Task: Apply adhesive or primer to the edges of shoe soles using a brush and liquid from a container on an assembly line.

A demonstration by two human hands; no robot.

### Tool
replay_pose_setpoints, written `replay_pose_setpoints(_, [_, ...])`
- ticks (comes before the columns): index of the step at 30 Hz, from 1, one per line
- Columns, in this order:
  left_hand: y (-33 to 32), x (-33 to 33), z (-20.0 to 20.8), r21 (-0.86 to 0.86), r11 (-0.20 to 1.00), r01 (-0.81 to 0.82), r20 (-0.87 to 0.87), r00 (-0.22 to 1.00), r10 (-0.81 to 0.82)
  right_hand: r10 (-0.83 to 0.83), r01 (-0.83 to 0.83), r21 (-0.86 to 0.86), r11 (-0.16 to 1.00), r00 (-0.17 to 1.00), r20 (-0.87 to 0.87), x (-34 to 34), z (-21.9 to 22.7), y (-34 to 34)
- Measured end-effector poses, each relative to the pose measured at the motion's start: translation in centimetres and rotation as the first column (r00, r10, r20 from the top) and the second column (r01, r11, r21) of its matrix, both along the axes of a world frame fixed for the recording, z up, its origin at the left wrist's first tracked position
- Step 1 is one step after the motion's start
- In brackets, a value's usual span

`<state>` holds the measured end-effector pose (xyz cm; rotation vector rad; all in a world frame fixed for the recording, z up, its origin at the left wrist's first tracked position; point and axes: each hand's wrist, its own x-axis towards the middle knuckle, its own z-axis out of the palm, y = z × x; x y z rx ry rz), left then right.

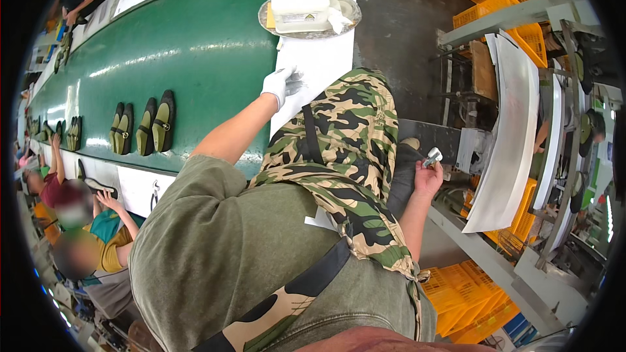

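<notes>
Silver-and-white small object: metal look noted on silver part, glossy; white end seen smooth. White glove: cloth, matt, grey-smudged. Long green work surface: smooth, glossy, streaked with reflected light. White rectangular tub: plastic, smooth. Olive-and-black strapped shoes: matt uppers. Camouflage-patterned apron: woven cloth, matt, creased. Olive-green shirt: cloth, matt, faded. Orange slotted crates: moulded plastic. Large white curved sheet: smooth, lightly stained.
</notes>
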<state>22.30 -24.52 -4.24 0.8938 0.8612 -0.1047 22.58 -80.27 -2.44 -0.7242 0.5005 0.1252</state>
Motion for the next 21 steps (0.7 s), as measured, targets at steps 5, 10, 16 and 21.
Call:
replay_pose_setpoints(5, [1.0,0.2,-0.7,-0.024,0.999,-0.035,-0.013,0.999,0.034,-0.034,0.031,-0.047,0.998,0.998,-0.052,0.5,0.1,0.5])
replay_pose_setpoints(10, [-1.3,1.8,2.0,-0.04,0.997,0.062,-0.011,0.998,-0.062,-0.011,0.01,-0.048,0.999,1.0,-0.029,1.1,-0.1,0.8])
replay_pose_setpoints(16, [-1.9,3.0,3.5,-0.027,0.983,0.181,-0.049,0.982,-0.182,-0.015,0.01,-0.064,0.998,0.997,-0.072,1.5,-0.5,1.7])
replay_pose_setpoints(21, [0.7,0.4,4.2,0.108,0.991,0.074,-0.03,0.997,-0.071,-0.012,-0.008,-0.115,0.993,0.985,-0.17,3.3,-0.4,2.4])
